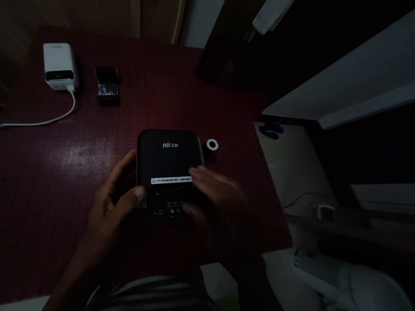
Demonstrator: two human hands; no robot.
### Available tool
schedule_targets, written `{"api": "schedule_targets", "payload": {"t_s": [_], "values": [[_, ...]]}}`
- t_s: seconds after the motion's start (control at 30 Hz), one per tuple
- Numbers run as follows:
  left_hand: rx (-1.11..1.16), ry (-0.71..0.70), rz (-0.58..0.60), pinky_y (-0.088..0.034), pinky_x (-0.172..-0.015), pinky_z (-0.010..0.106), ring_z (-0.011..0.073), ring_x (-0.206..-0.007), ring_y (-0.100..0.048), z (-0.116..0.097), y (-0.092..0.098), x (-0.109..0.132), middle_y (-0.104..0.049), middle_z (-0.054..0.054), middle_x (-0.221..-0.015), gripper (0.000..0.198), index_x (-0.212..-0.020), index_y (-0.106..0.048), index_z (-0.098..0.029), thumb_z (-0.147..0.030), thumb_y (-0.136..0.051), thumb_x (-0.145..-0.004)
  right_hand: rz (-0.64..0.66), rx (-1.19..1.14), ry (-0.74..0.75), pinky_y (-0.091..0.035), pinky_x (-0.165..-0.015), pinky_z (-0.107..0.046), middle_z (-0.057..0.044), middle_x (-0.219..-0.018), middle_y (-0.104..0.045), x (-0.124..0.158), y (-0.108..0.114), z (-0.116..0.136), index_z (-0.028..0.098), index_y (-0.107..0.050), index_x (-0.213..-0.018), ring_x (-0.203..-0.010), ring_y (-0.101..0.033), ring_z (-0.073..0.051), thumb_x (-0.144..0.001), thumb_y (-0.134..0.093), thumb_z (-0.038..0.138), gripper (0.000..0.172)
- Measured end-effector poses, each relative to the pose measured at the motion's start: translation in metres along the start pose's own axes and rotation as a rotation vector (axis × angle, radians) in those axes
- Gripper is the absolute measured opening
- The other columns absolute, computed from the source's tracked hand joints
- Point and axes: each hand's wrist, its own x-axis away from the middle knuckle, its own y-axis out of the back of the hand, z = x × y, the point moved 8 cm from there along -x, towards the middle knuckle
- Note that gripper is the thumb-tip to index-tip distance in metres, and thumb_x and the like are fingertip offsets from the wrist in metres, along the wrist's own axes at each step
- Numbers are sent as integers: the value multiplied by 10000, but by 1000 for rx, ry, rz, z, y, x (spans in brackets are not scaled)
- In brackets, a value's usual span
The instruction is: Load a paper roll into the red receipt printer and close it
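Steadying the black FEIE printer [170, 157] on the red table [76, 192] appears to be the step. The left hand [109, 202] is half curved along its left side, thumb at the near corner; I cannot tell if it grips firmly. The right hand [220, 189], blurred, lies spread over the right edge. Better to press evenly, with the right thumb clear of the buttons [172, 211]. Just beside is a white-faced ring [217, 144]; farther, a white power bank [58, 61].
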Motion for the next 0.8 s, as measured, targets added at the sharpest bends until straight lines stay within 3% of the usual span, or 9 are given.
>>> {"api": "schedule_targets", "payload": {"t_s": [0.17,0.27,0.37,0.57,0.8], "values": [[-49,-15,44,-513,-1313,610,437,-1604,-558,3,9,2,-625,19,-1711,683,-1624,-655,-416,-482,-851,-973,-218,40,-134,-695,-1014,-456,-51,-1288,-868,15,20,-17,278,-727,-1390,-1214,-828,-273,-1063,-758,214,335],[-54,-17,55,-498,-1325,618,439,-1612,-547,2,7,2,-626,21,-1710,681,-1632,-649,-412,-483,-844,-983,-300,8,-218,-710,-900,-449,-64,-1297,-855,25,19,-26,299,-735,-1414,-1125,-842,-284,-1054,-766,273,363],[-51,9,19,-472,-1349,611,430,-1626,-532,4,7,4,-628,10,-1709,672,-1638,-645,-423,-492,-834,-997,-279,-78,-314,-705,-821,-418,-75,-1287,-838,38,5,-38,310,-721,-1431,-1055,-841,-271,-1056,-762,359,381],[-29,34,0,-501,-1340,551,400,-1640,-521,5,5,7,-623,-27,-1716,661,-1637,-645,-456,-492,-830,-1003,-222,-255,-566,-702,-857,-442,-123,-1326,-813,65,-21,-64,285,-684,-1467,-1099,-827,-287,-1053,-744,503,471],[-34,-2,37,-439,-1377,540,383,-1655,-506,6,1,5,-600,-11,-1739,640,-1665,-616,-439,-455,-781,-1047,-194,-265,-638,-679,-858,-436,-115,-1244,-826,58,-23,-54,261,-703,-1440,-1050,-818,-284,-1092,-641,585,480]]}}
